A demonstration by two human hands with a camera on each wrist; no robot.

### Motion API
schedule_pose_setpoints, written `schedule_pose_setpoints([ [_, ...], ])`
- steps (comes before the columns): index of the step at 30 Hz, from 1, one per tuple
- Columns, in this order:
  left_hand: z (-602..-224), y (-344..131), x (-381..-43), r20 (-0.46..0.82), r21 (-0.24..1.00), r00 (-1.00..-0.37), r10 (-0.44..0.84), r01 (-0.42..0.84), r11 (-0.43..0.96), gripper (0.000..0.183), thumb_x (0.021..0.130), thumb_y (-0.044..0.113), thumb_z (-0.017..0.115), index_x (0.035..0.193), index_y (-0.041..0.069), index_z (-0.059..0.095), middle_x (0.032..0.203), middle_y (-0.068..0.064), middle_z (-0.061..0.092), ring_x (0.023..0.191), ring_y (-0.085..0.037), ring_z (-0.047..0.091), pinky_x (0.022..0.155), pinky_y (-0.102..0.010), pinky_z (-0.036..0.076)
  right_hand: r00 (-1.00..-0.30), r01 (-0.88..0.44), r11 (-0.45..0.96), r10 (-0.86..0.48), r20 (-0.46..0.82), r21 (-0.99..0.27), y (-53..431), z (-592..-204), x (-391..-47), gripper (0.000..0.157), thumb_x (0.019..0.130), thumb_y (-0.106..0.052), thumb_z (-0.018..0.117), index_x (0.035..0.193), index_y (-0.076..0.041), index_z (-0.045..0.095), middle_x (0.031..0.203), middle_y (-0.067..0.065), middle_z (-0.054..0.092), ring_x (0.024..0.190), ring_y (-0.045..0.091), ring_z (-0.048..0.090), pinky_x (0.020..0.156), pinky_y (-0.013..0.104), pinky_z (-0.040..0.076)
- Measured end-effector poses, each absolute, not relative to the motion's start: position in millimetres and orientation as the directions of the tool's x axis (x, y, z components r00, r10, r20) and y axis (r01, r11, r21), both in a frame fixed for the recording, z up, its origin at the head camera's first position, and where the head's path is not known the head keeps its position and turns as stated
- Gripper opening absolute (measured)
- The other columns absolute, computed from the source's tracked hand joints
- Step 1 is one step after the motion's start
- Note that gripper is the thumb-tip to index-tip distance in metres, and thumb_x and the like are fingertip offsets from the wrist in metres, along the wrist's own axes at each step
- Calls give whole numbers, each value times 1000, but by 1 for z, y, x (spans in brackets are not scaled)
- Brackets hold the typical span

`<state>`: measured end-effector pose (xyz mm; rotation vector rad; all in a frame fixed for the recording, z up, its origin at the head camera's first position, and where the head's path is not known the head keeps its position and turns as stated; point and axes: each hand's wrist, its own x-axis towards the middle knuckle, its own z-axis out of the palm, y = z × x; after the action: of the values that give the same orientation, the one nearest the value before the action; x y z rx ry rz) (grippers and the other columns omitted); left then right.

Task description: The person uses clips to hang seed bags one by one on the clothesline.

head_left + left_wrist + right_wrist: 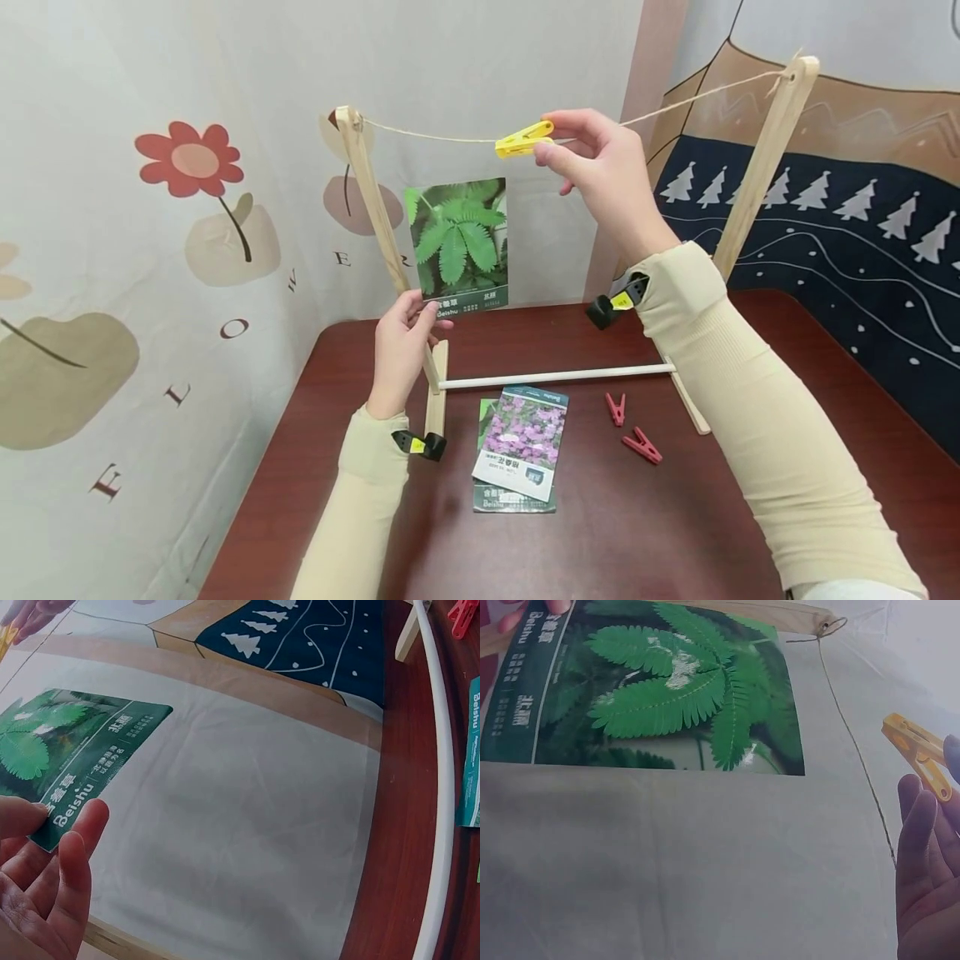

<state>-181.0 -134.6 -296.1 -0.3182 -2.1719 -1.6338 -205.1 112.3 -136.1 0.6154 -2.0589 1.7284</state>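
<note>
My left hand [400,357] pinches a seed packet [459,233] by its bottom left corner, with the thumb over the printed green band. A fern-like green leaf fills the packet's front, and the packet stands upright below a thin string [427,133]. My right hand [611,179] holds a yellow clothespin [523,140] between thumb and fingers at its handle end. In the head view the clothespin overlaps the string; the right wrist view shows the clothespin [919,754] beside the string [855,742]. A gap separates the packet's top edge from the clothespin.
Wooden posts [765,158] carry the string, joined low down by a white rod [555,377]. On the dark red table [360,500], a purple-flower packet [521,437] lies over a green one [491,497]. Two red clothespins [641,446] lie right of them. A curtain hangs behind.
</note>
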Motion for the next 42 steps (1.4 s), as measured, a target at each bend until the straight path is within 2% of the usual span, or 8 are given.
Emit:
schedule_pose_setpoints([
  [2, -294, -135, -182, 450, 860, -891, -63, 414, 298, 23, 90, 12, 54, 110, 2, 55, 93, -13, 64, 65, -11, 63, 55, -37, 48, -829, -559, 146, -91, 551, -817, 109, -132, -207, 36, 80, -19, 67, 114, -12, 59, 106, 3, 61, 88, 17, 60, 61, 25, 46],
  [6, -291, -135, -183, 460, 856, -884, -81, 417, 305, 23, 90, 14, 54, 110, 3, 56, 88, -15, 65, 58, -15, 60, 51, -27, 47, -836, -548, 144, -116, 535, -824, 102, -125, -209, 35, 80, -19, 68, 113, -11, 59, 104, 4, 62, 85, 19, 61, 60, 25, 46],
  [9, -288, -136, -184, 468, 855, -879, -89, 425, 298, 24, 90, 15, 54, 110, 4, 56, 85, -18, 65, 53, -18, 56, 50, -25, 45, -843, -537, 156, -134, 521, -829, 97, -120, -211, 36, 79, -20, 69, 112, -11, 60, 103, 4, 62, 85, 17, 60, 60, 26, 45],
  [17, -283, -134, -185, 489, 853, -867, -90, 454, 259, 26, 90, 13, 52, 114, 4, 54, 87, -19, 64, 58, -14, 60, 48, -24, 44, -849, -528, 204, -147, 508, -824, 89, -111, -217, 34, 78, -20, 70, 110, -13, 61, 101, 3, 62, 81, 19, 58, 60, 26, 43],
  [24, -282, -134, -190, 492, 861, -866, -94, 468, 198, 26, 91, 12, 51, 116, 4, 52, 90, -18, 64, 66, -30, 64, 45, -26, 44, -858, -514, 227, -134, 496, -827, 85, -108, -221, 31, 77, -19, 70, 107, -12, 63, 97, 4, 63, 77, 17, 57, 56, 24, 41],
  [30, -291, -138, -201, 469, 874, -877, -107, 444, 197, 34, 91, 21, 52, 122, 9, 49, 93, -12, 65, 66, -24, 65, 46, -27, 47, -857, -515, 267, -142, 496, -814, 80, -103, -223, 29, 78, -19, 69, 106, -12, 63, 95, 4, 63, 75, 17, 57, 55, 24, 41],
  [37, -290, -139, -204, 478, 871, -866, -149, 444, 210, 35, 90, 24, 53, 122, 10, 50, 91, -10, 65, 67, -32, 64, 45, -27, 46, -861, -508, 289, -156, 483, -812, 74, -99, -229, 26, 78, -19, 69, 103, -13, 64, 93, 4, 63, 70, 16, 54, 54, 25, 40],
  [42, -285, -139, -204, 454, 885, -878, -153, 426, 187, 32, 90, 22, 53, 120, 9, 51, 90, -12, 65, 65, -28, 64, 45, -27, 47, -859, -512, 292, -150, 490, -808, 74, -101, -242, 25, 76, -22, 71, 100, -13, 65, 91, 3, 62, 65, 17, 52, 53, 25, 39],
])
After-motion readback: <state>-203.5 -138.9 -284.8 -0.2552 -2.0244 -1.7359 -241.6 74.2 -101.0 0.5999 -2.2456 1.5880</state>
